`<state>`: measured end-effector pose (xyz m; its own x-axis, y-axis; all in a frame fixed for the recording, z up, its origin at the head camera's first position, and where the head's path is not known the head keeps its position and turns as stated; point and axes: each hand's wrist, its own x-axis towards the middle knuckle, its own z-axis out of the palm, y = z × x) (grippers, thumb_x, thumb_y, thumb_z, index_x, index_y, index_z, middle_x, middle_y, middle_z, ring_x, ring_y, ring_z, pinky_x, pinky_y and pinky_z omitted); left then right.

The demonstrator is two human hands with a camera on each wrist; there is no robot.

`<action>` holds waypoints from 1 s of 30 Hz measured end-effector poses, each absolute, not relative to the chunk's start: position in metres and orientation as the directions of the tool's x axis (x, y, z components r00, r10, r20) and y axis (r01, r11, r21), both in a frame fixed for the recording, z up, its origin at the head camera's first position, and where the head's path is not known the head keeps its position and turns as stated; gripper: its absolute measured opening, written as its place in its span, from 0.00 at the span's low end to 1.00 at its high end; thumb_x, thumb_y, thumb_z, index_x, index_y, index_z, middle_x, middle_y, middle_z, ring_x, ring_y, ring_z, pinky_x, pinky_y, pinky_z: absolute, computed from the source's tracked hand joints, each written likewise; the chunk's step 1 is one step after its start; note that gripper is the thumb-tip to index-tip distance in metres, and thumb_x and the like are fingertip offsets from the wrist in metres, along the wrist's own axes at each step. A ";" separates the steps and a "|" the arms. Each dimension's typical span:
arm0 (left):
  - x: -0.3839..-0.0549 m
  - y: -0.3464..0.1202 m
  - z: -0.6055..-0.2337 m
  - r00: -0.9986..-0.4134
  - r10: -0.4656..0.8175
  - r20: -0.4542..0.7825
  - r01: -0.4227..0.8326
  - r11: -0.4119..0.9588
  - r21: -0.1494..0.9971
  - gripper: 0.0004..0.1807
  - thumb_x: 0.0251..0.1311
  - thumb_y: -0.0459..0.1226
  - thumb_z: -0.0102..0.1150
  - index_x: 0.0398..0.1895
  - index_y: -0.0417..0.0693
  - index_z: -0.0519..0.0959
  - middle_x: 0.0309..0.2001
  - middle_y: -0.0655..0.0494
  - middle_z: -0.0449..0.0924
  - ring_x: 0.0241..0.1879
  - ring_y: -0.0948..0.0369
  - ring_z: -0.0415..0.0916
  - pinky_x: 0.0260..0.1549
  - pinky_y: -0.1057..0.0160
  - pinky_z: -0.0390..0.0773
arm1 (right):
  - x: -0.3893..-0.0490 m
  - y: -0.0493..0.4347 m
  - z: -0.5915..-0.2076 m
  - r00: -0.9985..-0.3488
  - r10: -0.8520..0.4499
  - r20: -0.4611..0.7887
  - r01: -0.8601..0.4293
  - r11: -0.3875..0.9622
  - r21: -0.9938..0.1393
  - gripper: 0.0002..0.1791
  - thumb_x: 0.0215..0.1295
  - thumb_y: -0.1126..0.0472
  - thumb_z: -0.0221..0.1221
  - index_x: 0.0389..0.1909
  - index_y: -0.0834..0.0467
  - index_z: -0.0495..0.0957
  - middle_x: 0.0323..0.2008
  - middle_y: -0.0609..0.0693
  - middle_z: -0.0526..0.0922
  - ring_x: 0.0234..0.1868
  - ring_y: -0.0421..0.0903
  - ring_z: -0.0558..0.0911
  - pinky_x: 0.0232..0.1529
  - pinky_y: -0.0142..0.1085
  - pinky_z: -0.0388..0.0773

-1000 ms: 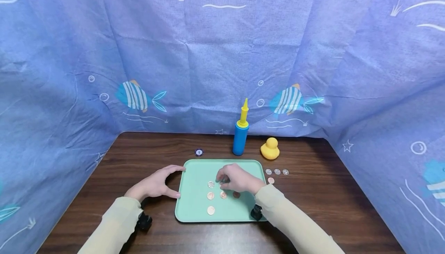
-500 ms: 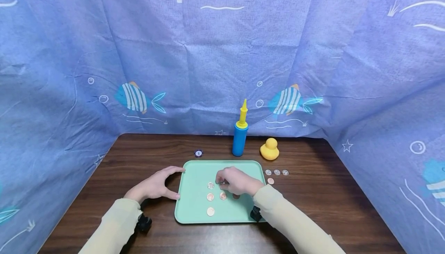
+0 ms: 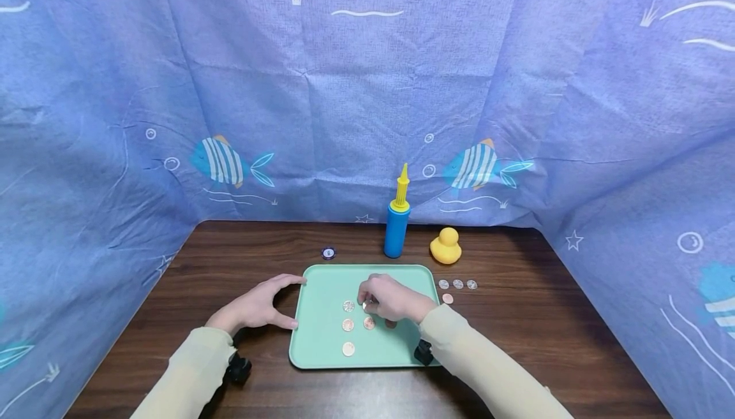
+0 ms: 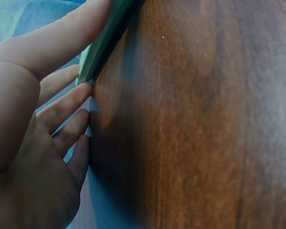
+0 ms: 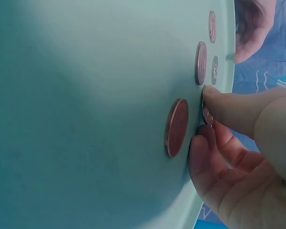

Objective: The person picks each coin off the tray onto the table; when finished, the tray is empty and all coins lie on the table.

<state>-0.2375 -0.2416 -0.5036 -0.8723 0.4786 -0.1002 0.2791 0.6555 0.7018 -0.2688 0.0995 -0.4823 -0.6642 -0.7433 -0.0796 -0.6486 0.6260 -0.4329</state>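
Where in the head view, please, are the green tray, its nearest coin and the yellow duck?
Green tray (image 3: 321, 294): head view, bare floor.
Nearest coin (image 3: 348, 349): head view, face centre.
Yellow duck (image 3: 445, 250): head view, middle of body.

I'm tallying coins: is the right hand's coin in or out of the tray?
In: the right hand pinches the coin inside the tray's rim.

No word, brand or number can be read. The far dark-rimmed chip (image 3: 328, 253) bears a mark on its pale centre, too small to decipher; the relief on the coins (image 3: 348, 325) is illegible.
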 end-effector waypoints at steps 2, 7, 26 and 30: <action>-0.238 -0.242 -0.504 -0.872 0.479 -0.101 0.278 0.654 0.703 0.51 0.50 0.52 0.84 0.77 0.52 0.69 0.77 0.44 0.65 0.77 0.39 0.59 0.69 0.32 0.64 | -0.269 0.100 -0.483 -0.666 -0.742 -0.074 -0.649 0.626 -0.433 0.05 0.70 0.67 0.68 0.42 0.55 0.87 0.38 0.45 0.82 0.38 0.36 0.77 0.43 0.29 0.79; -0.238 -0.241 -0.504 -0.873 0.478 -0.100 0.278 0.654 0.703 0.51 0.50 0.52 0.84 0.77 0.52 0.69 0.77 0.45 0.65 0.77 0.39 0.59 0.69 0.32 0.64 | -0.268 0.103 -0.483 -0.663 -0.746 -0.064 -0.649 0.616 -0.447 0.04 0.70 0.67 0.67 0.41 0.55 0.86 0.36 0.45 0.83 0.34 0.35 0.78 0.42 0.30 0.79; -0.238 -0.242 -0.505 -0.870 0.477 -0.123 0.260 0.657 0.708 0.51 0.51 0.53 0.82 0.78 0.53 0.68 0.78 0.46 0.64 0.78 0.40 0.58 0.70 0.32 0.63 | -0.272 0.137 -0.480 -0.651 -0.759 0.014 -0.621 0.523 -0.583 0.06 0.69 0.69 0.66 0.42 0.57 0.88 0.36 0.46 0.88 0.37 0.36 0.82 0.45 0.35 0.82; -0.239 -0.242 -0.503 -0.869 0.479 -0.120 0.263 0.655 0.708 0.51 0.51 0.53 0.82 0.78 0.53 0.68 0.77 0.45 0.64 0.78 0.40 0.58 0.70 0.32 0.63 | -0.274 0.151 -0.476 -0.668 -0.742 0.054 -0.620 0.515 -0.592 0.06 0.68 0.69 0.67 0.42 0.57 0.87 0.35 0.45 0.87 0.37 0.37 0.82 0.44 0.35 0.83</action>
